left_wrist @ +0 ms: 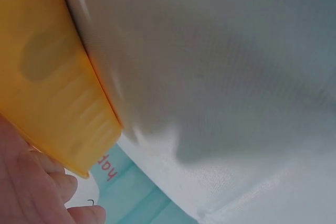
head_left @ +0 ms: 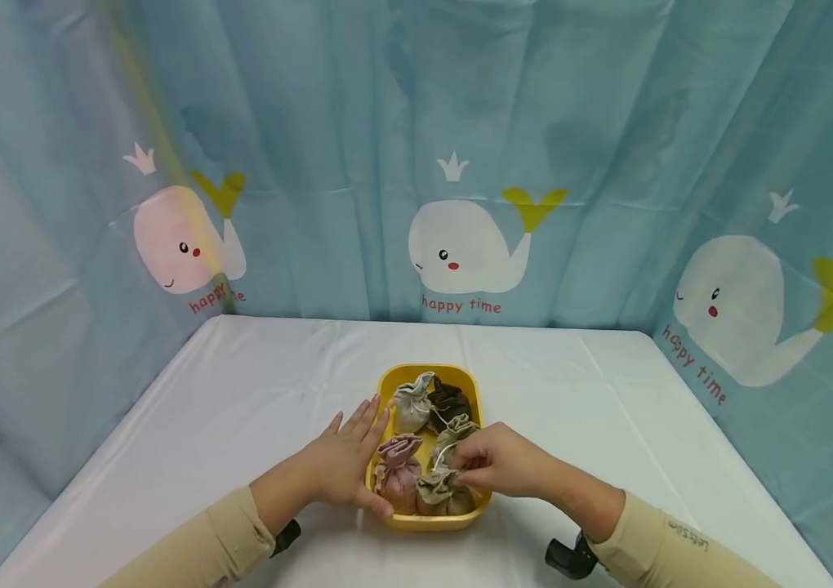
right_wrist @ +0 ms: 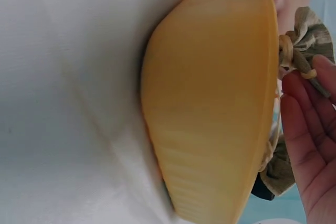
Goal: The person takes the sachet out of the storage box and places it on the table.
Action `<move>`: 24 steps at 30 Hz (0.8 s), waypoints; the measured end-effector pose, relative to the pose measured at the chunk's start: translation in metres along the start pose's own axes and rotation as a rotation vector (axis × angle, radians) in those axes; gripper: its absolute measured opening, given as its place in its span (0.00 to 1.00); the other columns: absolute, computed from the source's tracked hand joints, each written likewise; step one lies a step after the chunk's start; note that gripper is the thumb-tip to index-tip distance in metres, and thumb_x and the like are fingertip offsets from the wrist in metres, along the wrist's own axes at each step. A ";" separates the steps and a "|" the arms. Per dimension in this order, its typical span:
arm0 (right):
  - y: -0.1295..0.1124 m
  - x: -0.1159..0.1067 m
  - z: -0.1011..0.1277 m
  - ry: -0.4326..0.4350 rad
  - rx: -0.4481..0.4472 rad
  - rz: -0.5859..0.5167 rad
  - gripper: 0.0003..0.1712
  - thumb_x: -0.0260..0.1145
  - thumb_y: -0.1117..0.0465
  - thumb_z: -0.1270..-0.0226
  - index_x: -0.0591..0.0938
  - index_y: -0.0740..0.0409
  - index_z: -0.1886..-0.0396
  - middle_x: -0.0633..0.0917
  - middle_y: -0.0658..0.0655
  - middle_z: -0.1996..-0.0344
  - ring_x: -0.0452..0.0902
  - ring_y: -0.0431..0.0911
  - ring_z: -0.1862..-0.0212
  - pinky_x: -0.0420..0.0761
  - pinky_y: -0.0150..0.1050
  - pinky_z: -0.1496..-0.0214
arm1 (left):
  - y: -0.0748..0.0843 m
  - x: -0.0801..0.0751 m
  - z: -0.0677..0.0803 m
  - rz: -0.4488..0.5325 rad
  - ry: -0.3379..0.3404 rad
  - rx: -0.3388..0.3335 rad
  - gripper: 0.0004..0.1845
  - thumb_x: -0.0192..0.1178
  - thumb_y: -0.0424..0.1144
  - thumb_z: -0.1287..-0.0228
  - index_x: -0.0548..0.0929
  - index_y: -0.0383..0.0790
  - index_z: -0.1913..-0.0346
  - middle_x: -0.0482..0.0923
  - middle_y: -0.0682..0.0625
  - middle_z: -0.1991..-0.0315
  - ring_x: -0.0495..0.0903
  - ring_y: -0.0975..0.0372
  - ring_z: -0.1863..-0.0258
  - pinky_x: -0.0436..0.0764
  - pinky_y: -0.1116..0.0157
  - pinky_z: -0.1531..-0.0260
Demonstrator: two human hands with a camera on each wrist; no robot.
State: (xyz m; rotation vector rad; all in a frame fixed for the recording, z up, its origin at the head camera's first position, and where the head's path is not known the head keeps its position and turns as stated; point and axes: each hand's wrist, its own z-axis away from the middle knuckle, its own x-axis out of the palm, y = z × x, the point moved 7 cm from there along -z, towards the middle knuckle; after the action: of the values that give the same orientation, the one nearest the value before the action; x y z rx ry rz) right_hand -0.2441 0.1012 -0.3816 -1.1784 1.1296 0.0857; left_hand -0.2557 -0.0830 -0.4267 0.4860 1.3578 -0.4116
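Near right in yellow basket; olive drawstring pouch; likely light and soft, best held by gathered neck; right hand pinches it there; left hand outspread against left rim

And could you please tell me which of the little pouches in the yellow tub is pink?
It is the near-left pouch, beside the left hand; the far-left pouch is pale, the far-right one dark, the two others greenish.
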 end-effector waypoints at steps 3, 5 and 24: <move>-0.002 -0.003 0.000 0.010 0.014 0.006 0.04 0.69 0.56 0.44 0.85 0.50 0.73 0.80 0.38 0.76 0.73 0.31 0.76 0.77 0.29 0.74 | 0.000 0.000 0.000 0.002 0.004 -0.003 0.70 0.46 0.84 0.69 0.39 0.38 0.28 0.28 0.40 0.28 0.32 0.51 0.30 0.45 0.43 0.37; -0.004 -0.005 0.001 0.016 0.020 0.010 0.05 0.69 0.55 0.45 0.85 0.50 0.73 0.80 0.38 0.77 0.72 0.31 0.76 0.77 0.29 0.74 | 0.000 0.000 0.001 0.001 0.006 -0.004 0.70 0.46 0.83 0.69 0.39 0.38 0.28 0.28 0.40 0.28 0.32 0.51 0.30 0.45 0.43 0.37; -0.039 -0.052 0.013 0.223 -0.037 0.014 0.02 0.69 0.61 0.45 0.84 0.50 0.76 0.82 0.44 0.78 0.68 0.34 0.78 0.71 0.30 0.79 | 0.003 -0.006 0.003 -0.006 -0.002 0.004 0.70 0.46 0.83 0.69 0.41 0.37 0.28 0.30 0.39 0.28 0.34 0.50 0.30 0.46 0.42 0.38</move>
State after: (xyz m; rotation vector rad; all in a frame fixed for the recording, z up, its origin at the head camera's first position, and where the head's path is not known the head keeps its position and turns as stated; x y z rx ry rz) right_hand -0.2386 0.1190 -0.3181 -1.2351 1.3365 -0.0142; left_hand -0.2521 -0.0820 -0.4198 0.4845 1.3570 -0.4194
